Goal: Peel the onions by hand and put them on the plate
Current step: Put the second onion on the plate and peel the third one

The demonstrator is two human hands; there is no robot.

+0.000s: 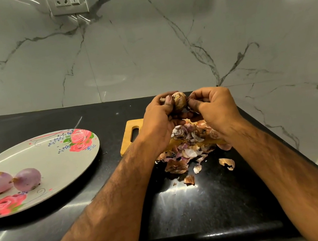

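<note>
Onions (27, 179) on plate (57, 167) at left, cutting board (129, 135) to its right, peels (187, 149) apparently heaped on it.

plate (55, 157): cut off left | cutting board (127, 137): mostly under peels (186, 143)

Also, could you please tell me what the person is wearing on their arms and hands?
Nothing that shows. The left hand and right hand are bare, with no gloves, and no rings on the fingers in view. The left forearm and right forearm are bare and hairy down to the picture's lower edge: no sleeve, watch or bracelet.
</note>
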